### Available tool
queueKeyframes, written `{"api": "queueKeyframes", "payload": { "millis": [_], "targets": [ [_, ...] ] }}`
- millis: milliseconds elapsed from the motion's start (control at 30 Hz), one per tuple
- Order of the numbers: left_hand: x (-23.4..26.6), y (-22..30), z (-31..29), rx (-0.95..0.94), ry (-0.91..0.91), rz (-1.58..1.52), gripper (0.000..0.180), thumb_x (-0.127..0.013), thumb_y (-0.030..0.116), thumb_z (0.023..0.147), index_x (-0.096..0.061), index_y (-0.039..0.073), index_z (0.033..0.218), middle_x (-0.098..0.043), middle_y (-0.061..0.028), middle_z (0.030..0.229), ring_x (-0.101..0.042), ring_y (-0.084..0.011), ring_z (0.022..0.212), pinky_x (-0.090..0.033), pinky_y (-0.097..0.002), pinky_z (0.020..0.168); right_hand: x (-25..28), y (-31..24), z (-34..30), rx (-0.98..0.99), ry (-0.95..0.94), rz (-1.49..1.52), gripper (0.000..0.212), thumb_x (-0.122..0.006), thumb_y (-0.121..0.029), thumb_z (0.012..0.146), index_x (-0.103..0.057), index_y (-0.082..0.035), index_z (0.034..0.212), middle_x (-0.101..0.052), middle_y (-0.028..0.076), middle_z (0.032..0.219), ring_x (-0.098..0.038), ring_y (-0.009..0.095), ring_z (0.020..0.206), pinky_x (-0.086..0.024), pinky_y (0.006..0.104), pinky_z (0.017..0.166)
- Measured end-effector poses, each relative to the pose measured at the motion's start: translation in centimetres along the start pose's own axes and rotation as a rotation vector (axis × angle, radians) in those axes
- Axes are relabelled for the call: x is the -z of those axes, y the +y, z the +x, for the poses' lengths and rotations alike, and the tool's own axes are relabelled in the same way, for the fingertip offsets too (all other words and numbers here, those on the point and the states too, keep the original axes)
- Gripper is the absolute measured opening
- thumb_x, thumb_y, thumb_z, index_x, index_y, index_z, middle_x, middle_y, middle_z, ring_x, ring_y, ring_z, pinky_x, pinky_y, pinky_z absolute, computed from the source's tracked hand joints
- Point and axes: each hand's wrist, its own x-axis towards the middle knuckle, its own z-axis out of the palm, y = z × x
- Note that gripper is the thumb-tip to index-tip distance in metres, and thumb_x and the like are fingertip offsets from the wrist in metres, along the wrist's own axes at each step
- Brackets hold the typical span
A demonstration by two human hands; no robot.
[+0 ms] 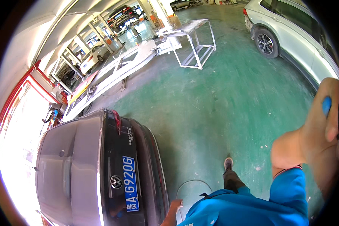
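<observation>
My right hand [322, 124] is raised at the right edge of the view, closed around a blue-handled object [326, 105] — my left hand [175, 205] hangs low beside a dark car [98, 169].

The right hand's fingers are wrapped over the blue handle, which shows only as a small patch between them; what the rest of the object is I cannot tell, since it runs into the dark rim of the picture. My left hand sits at the bottom centre, well apart from the right one, just beside the car's rear corner; it is too small and blurred for me to say whether it is open or closed. A thin hose [190, 182] loops on the green floor [222, 98] near it, next to my shoe [228, 163]. A silver car [290, 34] stands at upper right — a metal frame table [195, 41] beyond.
</observation>
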Motion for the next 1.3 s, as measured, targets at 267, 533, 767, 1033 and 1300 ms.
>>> {"api": "queueKeyframes", "payload": {
  "millis": [267, 533, 767, 1033, 1300],
  "targets": [
    [-3.0, 1.7, 3.0, 0.401, 0.134, -0.364, 0.032, -0.057, 0.033, 0.098, -0.065, 0.009, 0.117, -0.071, -0.0106, 0.109, -0.068, -0.0284, 0.098, -0.052, -0.0444, 0.087, -1.0, 18.5, -5.0, -0.062, 0.065, 0.162, 0.02, -0.071, -0.012, 0.079, -0.054, -0.005, 0.087, -0.049, -0.001, 0.069, -0.044, 0.01, 0.057, -0.033, 0.0245, 0.049],
    [-8.8, 16.1, 14.4, 0.143, 0.026, -0.337, 0.035, -0.058, 0.038, 0.096, -0.068, 0.005, 0.097, -0.073, -0.01, 0.095, -0.072, -0.0215, 0.082, -0.052, -0.0345, 0.06, -6.8, 33.4, -12.2, -0.343, 0.03, 0.21, 0.019, -0.068, -0.008, 0.077, -0.05, -0.006, 0.082, -0.047, -0.001, 0.068, -0.042, 0.01, 0.056, -0.031, 0.0242, 0.047],
    [-2.4, 36.4, 29.2, 0.044, -0.006, -0.155, 0.034, -0.055, 0.036, 0.097, -0.068, 0.004, 0.097, -0.073, -0.0092, 0.093, -0.07, -0.0233, 0.078, -0.051, -0.0373, 0.061, -14.3, 42.7, -14.0, -0.5, -0.103, 0.087, 0.02, -0.066, -0.004, 0.076, -0.046, -0.007, 0.078, -0.045, -0.001, 0.068, -0.041, 0.01, 0.055, -0.03, 0.0239, 0.046],
    [9.3, 45.4, 39.2, -0.14, 0.117, 0.061, 0.033, -0.053, 0.034, 0.099, -0.068, 0.004, 0.098, -0.072, -0.0082, 0.089, -0.068, -0.0255, 0.074, -0.051, -0.0405, 0.063, -24.0, 53.0, -16.3, -0.661, -0.125, 0.011, 0.023, -0.064, 0.0, 0.075, -0.042, -0.007, 0.073, -0.042, 0.0, 0.067, -0.039, 0.01, 0.054, -0.028, 0.0236, 0.044],
    [17.9, 49.7, 33.4, -0.279, 0.407, -0.511, 0.037, -0.061, 0.033, 0.093, -0.071, -0.001, 0.1, -0.072, -0.0116, 0.085, -0.069, -0.0208, 0.073, -0.054, -0.0359, 0.07, -40.1, 54.7, -16.9, -0.876, -0.169, 0.155, 0.027, -0.061, 0.004, 0.074, -0.038, -0.008, 0.068, -0.04, 0.0, 0.066, -0.037, 0.011, 0.053, -0.027, 0.0232, 0.042]
  ]
}}
